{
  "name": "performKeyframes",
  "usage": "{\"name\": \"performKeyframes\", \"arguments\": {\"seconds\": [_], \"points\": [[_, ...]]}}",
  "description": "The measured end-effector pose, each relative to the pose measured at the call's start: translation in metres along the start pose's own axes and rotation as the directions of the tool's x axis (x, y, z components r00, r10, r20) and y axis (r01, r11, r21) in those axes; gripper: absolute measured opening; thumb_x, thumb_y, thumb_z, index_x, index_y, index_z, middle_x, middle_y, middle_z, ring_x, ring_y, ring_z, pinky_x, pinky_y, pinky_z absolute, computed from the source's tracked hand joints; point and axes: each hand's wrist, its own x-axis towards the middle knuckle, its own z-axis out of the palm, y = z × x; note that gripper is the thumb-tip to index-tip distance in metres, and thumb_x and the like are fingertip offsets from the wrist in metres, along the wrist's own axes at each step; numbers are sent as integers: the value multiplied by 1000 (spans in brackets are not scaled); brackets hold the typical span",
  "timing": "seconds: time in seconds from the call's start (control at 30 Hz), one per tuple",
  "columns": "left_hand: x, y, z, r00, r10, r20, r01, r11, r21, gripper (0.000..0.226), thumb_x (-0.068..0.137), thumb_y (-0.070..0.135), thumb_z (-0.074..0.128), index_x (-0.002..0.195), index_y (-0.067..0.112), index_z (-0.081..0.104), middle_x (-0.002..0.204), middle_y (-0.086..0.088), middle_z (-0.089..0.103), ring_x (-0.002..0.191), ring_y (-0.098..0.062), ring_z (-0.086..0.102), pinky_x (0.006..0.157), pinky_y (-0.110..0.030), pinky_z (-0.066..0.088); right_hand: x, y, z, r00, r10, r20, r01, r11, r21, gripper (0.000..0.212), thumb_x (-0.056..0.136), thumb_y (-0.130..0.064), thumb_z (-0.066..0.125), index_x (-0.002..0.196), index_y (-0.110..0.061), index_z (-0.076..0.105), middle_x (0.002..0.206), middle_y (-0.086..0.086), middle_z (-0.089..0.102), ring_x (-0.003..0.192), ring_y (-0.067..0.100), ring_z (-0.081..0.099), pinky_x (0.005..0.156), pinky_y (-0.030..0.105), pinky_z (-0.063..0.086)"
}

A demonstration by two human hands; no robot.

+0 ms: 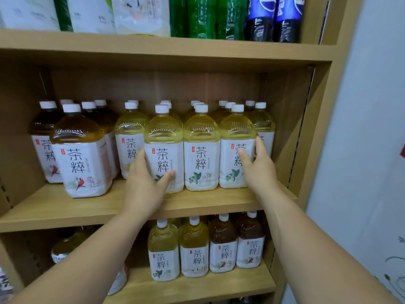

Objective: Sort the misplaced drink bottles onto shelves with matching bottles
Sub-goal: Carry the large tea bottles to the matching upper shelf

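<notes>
Hands work on the middle shelf (54,207): left hand (144,185) curls its fingers (140,156) round the left-end pale tea bottle (164,148), right hand (257,170) round the right-end bottle (234,139). Probably they squeeze the matching row straight.

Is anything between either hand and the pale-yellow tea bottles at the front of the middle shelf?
Nothing visible. The left hand holds the front-left pale-yellow white-capped plastic bottle; the right hand holds the rightmost front pale-yellow bottle.
</notes>
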Motion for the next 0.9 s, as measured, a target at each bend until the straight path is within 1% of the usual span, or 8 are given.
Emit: {"name": "performKeyframes", "arguments": {"seconds": [0.07,0.17,0.33,0.43,0.5,0.63,0.77,0.9], "points": [[-4,6,-12,1000,19,18,-19,1000,17,79,84,45,77,150,31,36,144,4,51,137,-19,46,111,-47,44,-10,-16,-5,996,-40,-80,38,999,-24,74,100,-43,62,161,-37,21,157,-7,43,142,18,43,113,38,41],[-2,23,-39,995,86,-47,-84,996,38,85,89,45,72,158,27,27,153,1,40,141,-21,41,114,-51,42,-21,-58,-10,939,-231,-255,224,973,-59,73,94,-44,70,156,-33,34,149,-5,46,135,13,46,104,30,41],[17,76,-99,917,318,-242,-325,946,13,67,90,32,74,149,23,43,132,9,48,116,-5,50,98,-32,48,-21,-154,-12,823,-488,-289,527,847,72,44,95,-41,69,135,-30,55,126,-11,54,117,3,52,97,26,49],[39,106,-133,848,407,-338,-426,905,22,59,89,25,75,143,20,50,123,8,50,109,-10,54,92,-28,49,-8,-202,-10,755,-580,-306,634,764,116,39,95,-40,70,129,-27,58,119,-11,56,115,4,56,98,31,53],[57,124,-151,825,449,-342,-457,887,62,58,91,27,74,143,19,51,124,11,49,111,-8,52,94,-25,47,5,-229,-8,756,-602,-258,641,760,104,45,93,-45,70,132,-25,58,121,-8,56,116,8,56,101,37,52],[100,146,-172,786,524,-328,-468,851,237,61,93,33,71,146,15,48,137,-4,50,129,-25,48,112,-44,40,31,-273,-2,833,-545,-98,551,833,47,67,91,-56,68,145,-24,47,137,-1,54,125,15,52,104,36,46],[135,148,-173,819,509,-266,-386,830,402,64,93,41,67,150,23,45,155,-12,37,142,-35,34,117,-48,30,54,-303,4,877,-476,63,473,879,56,86,89,-59,70,156,-24,30,152,4,48,134,23,49,95,33,41],[144,142,-164,842,470,-264,-350,850,394,63,97,42,60,155,31,39,163,-11,24,148,-33,28,118,-51,31,74,-309,14,903,-394,169,368,915,168,96,83,-60,76,158,-24,28,153,0,49,132,24,54,108,43,46]]}}
